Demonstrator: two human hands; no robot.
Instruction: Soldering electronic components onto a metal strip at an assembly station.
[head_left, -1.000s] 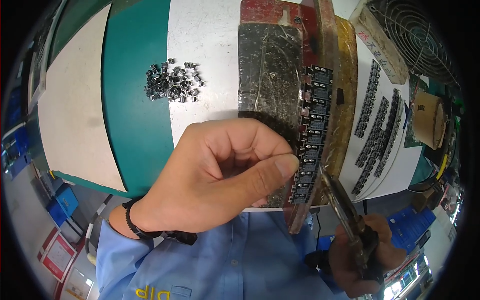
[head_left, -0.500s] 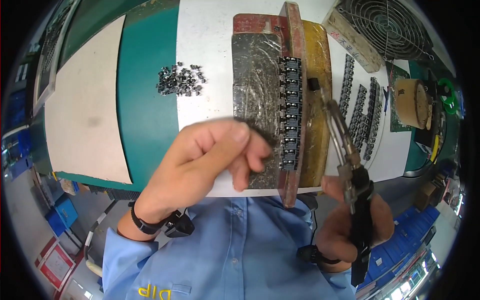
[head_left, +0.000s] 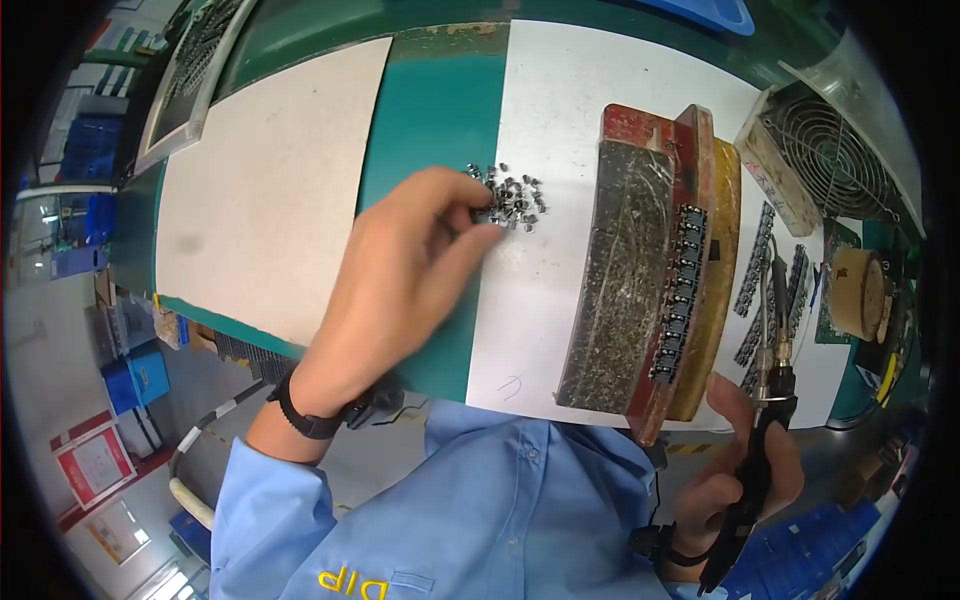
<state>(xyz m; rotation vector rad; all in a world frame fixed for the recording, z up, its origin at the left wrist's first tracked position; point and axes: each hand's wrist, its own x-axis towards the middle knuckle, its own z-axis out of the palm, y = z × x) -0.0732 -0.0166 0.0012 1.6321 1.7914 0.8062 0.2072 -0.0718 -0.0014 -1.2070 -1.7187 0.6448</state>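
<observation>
My left hand (head_left: 395, 265) reaches over a pile of small black-and-silver electronic parts (head_left: 515, 203) at the edge of the white sheet. Its index fingertip touches the pile; the thumb is held apart, and I see nothing between them. My right hand (head_left: 745, 470) grips the black handle of a soldering iron (head_left: 768, 420), whose thin metal tip and guide tube point away from me. Left of the iron stands a wood-and-metal holding block (head_left: 625, 280), with a row of black components (head_left: 680, 295) lined up along its red rail.
More rows of black components (head_left: 755, 260) lie on the white sheet (head_left: 530, 330), right of the block. A round-grilled fan (head_left: 830, 150) and a brown tape roll (head_left: 858, 293) stand at the right. A beige board (head_left: 270, 190) covers the left of the green mat (head_left: 430, 110).
My left hand has moved from beside the holding block leftward to the parts pile, its fingers spreading. The view has shifted left. The iron has swung away from the component row.
</observation>
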